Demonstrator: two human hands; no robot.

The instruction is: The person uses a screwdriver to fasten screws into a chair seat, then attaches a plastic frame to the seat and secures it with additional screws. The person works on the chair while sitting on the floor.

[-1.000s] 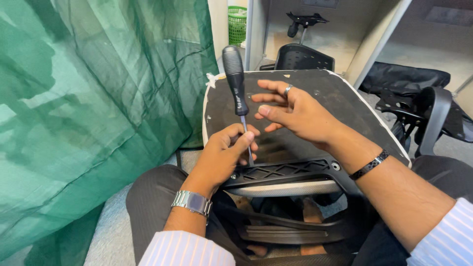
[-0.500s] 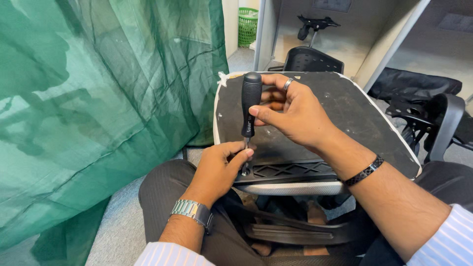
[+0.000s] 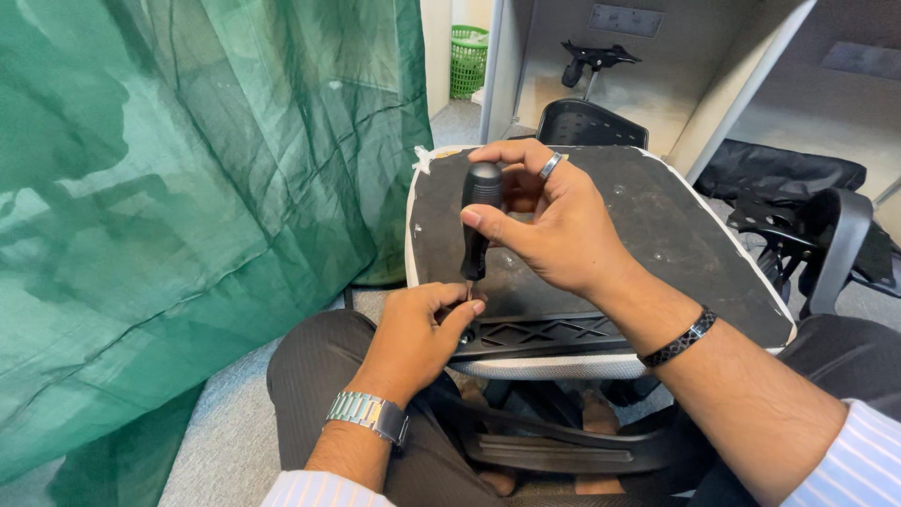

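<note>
Gripping the black screwdriver by its handle, your right hand closes around the upper part, thumb on the side; your left hand pinches the shaft near the tip. The tool looks stiff and light, and its smooth handle may slip. It stands nearly upright on the upturned chair seat, beside the black bracket.

Black-handled screwdriver stood upright, tip down at black plastic bracket on upturned chair seat, gripped near top and steadied low.
</note>
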